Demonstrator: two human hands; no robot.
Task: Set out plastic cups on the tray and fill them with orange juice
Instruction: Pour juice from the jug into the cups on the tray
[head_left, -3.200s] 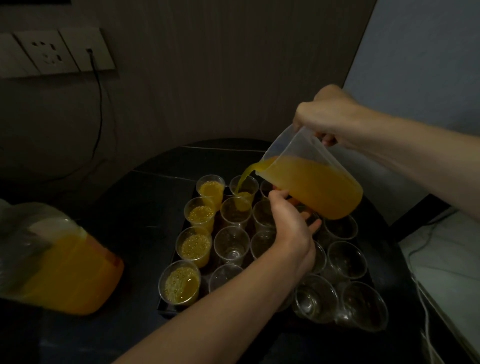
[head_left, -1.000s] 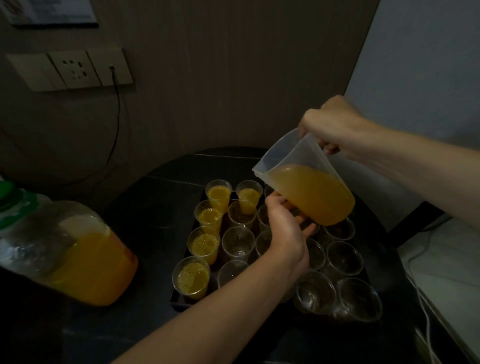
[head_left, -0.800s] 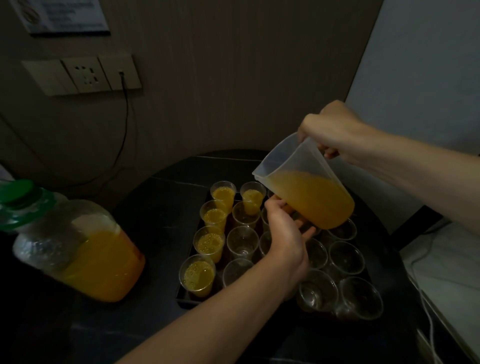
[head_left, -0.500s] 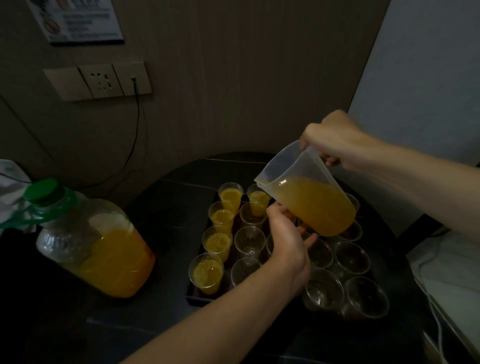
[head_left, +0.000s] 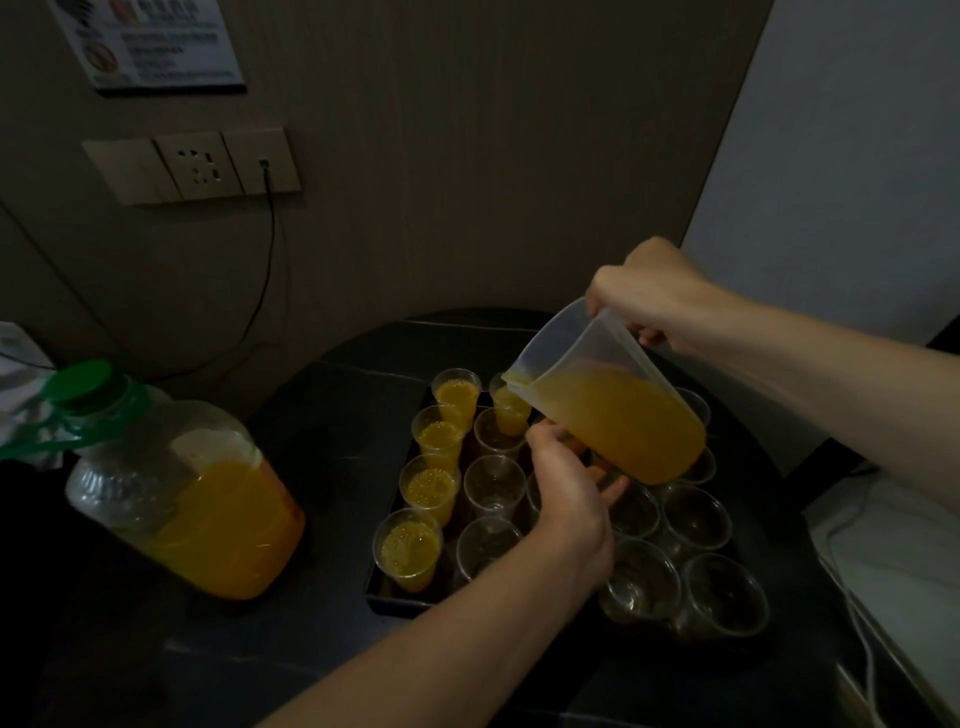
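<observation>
On the dark round table (head_left: 337, 395), the tray (head_left: 395, 603) is carrying a full grid of plastic cups, so the setting-out part is looking done. Filling is only getting under way. The four filled cups (head_left: 430, 488) are lining the tray's 9 o'clock edge, and a fifth cup (head_left: 511, 413) is holding juice near 12 o'clock, in the next column. The empty cups (head_left: 696, 512) are making up the greater part of the grid, running from the middle round to 3 and 6 o'clock.

Above the tray's centre the jug (head_left: 613, 410) is tilting towards 10 o'clock, with juice reaching its lip; no stream is showing. The right hand (head_left: 654, 291) is wrapping its fingers tightly round the handle at the jug's upper rim. The left hand (head_left: 569, 488) is reaching under the jug's base, thumb up against the lower wall; whether its fingers are curling round or merely propping, I cannot tell.

The big bottle (head_left: 182, 499), about half full, is standing at 9 o'clock of the tray.
</observation>
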